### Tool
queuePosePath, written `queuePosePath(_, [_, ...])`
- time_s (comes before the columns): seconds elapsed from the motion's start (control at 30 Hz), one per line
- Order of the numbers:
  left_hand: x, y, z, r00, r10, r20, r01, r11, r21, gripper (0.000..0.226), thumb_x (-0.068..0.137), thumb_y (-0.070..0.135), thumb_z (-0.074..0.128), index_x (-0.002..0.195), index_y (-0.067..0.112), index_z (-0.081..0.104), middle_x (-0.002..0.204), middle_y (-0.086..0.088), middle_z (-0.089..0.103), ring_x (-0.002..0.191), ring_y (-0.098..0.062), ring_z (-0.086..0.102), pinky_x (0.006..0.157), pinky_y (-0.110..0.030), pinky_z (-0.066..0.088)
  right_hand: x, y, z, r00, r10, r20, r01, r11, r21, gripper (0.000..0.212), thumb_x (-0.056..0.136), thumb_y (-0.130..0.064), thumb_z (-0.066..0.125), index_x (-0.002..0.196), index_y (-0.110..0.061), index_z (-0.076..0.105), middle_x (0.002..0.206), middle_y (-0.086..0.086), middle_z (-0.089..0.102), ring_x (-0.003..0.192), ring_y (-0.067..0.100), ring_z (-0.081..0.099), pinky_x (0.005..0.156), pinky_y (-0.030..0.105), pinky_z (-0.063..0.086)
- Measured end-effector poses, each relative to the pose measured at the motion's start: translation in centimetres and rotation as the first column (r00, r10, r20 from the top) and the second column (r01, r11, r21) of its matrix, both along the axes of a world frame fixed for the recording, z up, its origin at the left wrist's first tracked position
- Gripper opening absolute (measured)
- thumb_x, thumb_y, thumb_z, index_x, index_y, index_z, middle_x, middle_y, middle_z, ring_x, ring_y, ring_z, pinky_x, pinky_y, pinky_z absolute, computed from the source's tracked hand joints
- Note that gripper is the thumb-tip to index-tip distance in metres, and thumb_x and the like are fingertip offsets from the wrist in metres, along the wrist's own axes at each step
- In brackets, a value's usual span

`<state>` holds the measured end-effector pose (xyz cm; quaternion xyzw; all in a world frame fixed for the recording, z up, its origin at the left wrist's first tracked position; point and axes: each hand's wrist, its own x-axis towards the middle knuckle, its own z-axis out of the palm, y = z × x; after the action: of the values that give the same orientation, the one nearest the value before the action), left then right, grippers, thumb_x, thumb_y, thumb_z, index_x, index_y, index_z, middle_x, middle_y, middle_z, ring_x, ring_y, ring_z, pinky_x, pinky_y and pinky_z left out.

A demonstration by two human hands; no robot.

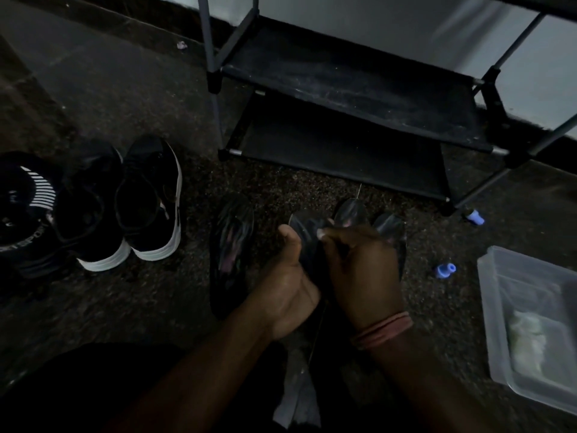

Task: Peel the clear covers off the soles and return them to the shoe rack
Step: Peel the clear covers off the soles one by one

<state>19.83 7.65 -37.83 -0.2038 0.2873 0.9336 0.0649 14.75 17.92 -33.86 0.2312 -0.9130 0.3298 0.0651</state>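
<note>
A dark sole (307, 242) is held above the floor, in front of the shoe rack (352, 89), gripped by the left hand (288, 285), while its clear cover (349, 210) is pinched by the right hand (362, 270). Another sole (231, 245) lies just left; sneakers (125, 201) stand farther left.

Dim light; dark speckled floor (131, 98); pale wall (390, 23) behind; black skirting (140, 17) along base.

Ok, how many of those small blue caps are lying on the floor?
2. One blue cap lies by the shoe rack's front right foot; the other blue cap lies nearer, left of the clear plastic tub. The dim light may hide more.
</note>
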Motion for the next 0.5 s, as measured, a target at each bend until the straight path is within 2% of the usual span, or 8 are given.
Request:
queuePosePath(0.1, [0.2,0.6,-0.3,0.999,-0.047,-0.010,0.047,0.999,-0.005,0.080,0.100,0.066,0.011,0.151,0.014,0.044,0.150,-0.010,0.054,0.139,-0.020,0.052,0.113,-0.034,0.045,-0.7,0.8,0.0,0.997,-0.059,-0.056,0.062,0.997,0.045,0.014,0.088,-0.010,0.068,0.095,-0.018,0.078,0.093,0.007,0.072,0.083,0.015,0.065,0.078,0.014,0.040])
queuePosePath(0.2, [0.2,0.2,-0.1,0.999,-0.032,-0.018,0.032,0.999,-0.004,0.080,0.099,0.067,0.014,0.141,0.014,0.055,0.143,-0.010,0.061,0.130,-0.019,0.060,0.106,-0.033,0.051,0.6,-0.2,0.3,0.998,0.067,-0.011,-0.066,0.997,0.029,0.012,0.087,-0.010,0.067,0.086,-0.017,0.076,0.089,0.004,0.070,0.080,0.013,0.065,0.077,0.026,0.050])
queuePosePath(0.3, [0.2,-0.4,0.2,0.999,-0.013,-0.034,0.014,1.000,0.011,0.081,0.099,0.068,0.015,0.139,0.012,0.057,0.137,-0.009,0.066,0.128,-0.018,0.062,0.103,-0.032,0.052,2.0,-1.3,0.3,0.989,0.141,0.041,-0.138,0.989,-0.054,0.012,0.084,-0.009,0.069,0.084,-0.019,0.076,0.090,-0.001,0.070,0.083,0.008,0.065,0.079,0.027,0.053])
queuePosePath(0.43, [0.5,1.2,0.1,1.000,-0.024,0.003,0.024,1.000,-0.007,0.074,0.102,0.063,0.016,0.142,0.014,0.055,0.142,-0.009,0.062,0.133,-0.019,0.057,0.107,-0.034,0.050,-0.4,0.2,-0.1,0.997,-0.048,-0.053,0.043,0.994,-0.097,0.013,0.084,-0.006,0.072,0.086,-0.017,0.077,0.089,-0.002,0.072,0.082,0.009,0.065,0.078,0.027,0.052])
queuePosePath(0.5, [0.6,1.9,-0.2,0.999,-0.053,0.011,0.053,0.999,-0.006,0.073,0.102,0.062,0.018,0.150,0.016,0.047,0.147,-0.009,0.057,0.137,-0.020,0.053,0.108,-0.033,0.049,-0.8,0.7,0.2,0.995,-0.067,-0.080,0.061,0.995,-0.074,0.012,0.084,-0.007,0.071,0.085,-0.018,0.077,0.088,0.000,0.072,0.081,0.009,0.064,0.077,0.031,0.051])
